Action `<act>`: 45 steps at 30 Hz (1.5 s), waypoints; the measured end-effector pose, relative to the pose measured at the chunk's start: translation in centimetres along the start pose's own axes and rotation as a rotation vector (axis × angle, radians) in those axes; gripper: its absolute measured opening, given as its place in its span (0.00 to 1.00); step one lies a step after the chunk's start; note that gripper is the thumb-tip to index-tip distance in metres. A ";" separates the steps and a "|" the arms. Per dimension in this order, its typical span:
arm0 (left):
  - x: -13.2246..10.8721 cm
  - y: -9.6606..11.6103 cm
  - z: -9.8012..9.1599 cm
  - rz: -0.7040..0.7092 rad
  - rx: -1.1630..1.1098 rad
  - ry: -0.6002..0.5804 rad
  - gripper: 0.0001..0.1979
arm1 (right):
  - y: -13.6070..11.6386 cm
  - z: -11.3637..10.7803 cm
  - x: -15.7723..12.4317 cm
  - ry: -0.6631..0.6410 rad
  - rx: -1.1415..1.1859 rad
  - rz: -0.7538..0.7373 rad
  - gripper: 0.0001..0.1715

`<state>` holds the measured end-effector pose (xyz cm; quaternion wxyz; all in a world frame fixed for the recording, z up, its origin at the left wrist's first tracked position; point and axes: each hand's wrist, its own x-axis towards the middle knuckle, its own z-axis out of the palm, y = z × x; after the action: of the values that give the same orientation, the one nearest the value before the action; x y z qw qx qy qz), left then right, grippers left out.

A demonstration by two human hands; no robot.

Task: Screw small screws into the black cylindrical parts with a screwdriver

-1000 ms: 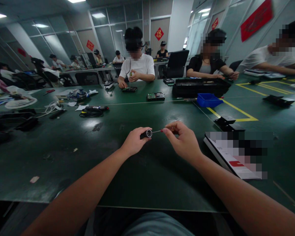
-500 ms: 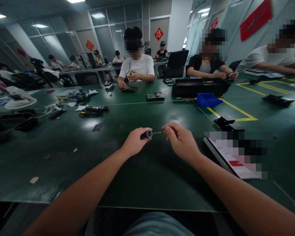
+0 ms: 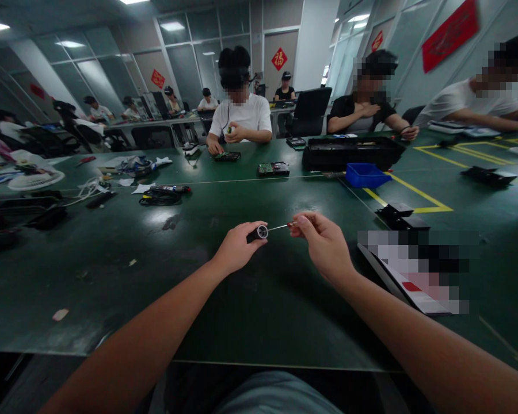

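My left hand (image 3: 237,246) is closed around a short black cylinder (image 3: 258,233), whose round, silver-rimmed end faces right. In the fingers of my right hand (image 3: 322,238) is a thin screwdriver (image 3: 280,226) with a red part at the handle. Its metal shaft slants down to the left, and the tip meets the rimmed end of the cylinder; how deep it goes I cannot tell. Most of the handle is hidden by my fingers. Both hands are above the green table (image 3: 276,322).
A white box (image 3: 397,276) lies right of my right forearm. Beyond it are black parts (image 3: 401,218) and a blue bin (image 3: 366,175). A coiled black cable (image 3: 162,197) lies to the left. Across the table a person (image 3: 239,118) handles a circuit board (image 3: 225,156).
My right hand has risen slightly and turned, so the screwdriver now slants instead of lying nearly level. My left hand has hardly moved. A person across the table has raised a hand to the chest.
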<state>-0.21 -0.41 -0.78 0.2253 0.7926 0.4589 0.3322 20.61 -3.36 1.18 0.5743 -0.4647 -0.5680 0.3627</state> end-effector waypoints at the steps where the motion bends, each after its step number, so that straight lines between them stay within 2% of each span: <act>1: 0.0 0.0 0.0 0.007 -0.003 0.007 0.20 | 0.2 0.1 0.1 0.005 0.055 0.032 0.17; 7: 0.2 0.5 -0.7 0.174 0.040 -0.053 0.20 | 1.1 -0.1 0.8 0.063 0.330 0.180 0.20; 9: 0.2 0.8 -0.9 0.180 0.079 -0.083 0.19 | 1.2 -0.4 1.0 0.062 0.292 0.198 0.20; 13: 0.2 1.0 -1.0 0.105 0.105 -0.116 0.18 | 1.3 -0.5 0.9 0.113 0.109 0.080 0.19; 21: 0.1 0.1 -0.5 0.099 0.099 -0.106 0.20 | 0.9 -0.4 0.6 0.060 -0.009 0.004 0.17; 45: 0.0 0.3 -0.4 0.058 0.060 -0.072 0.21 | 0.8 -0.3 0.6 0.076 0.008 0.050 0.17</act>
<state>-0.33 -0.52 -0.36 0.2079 0.8234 0.4371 0.2961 21.04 -2.61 0.66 0.5883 -0.4898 -0.5325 0.3611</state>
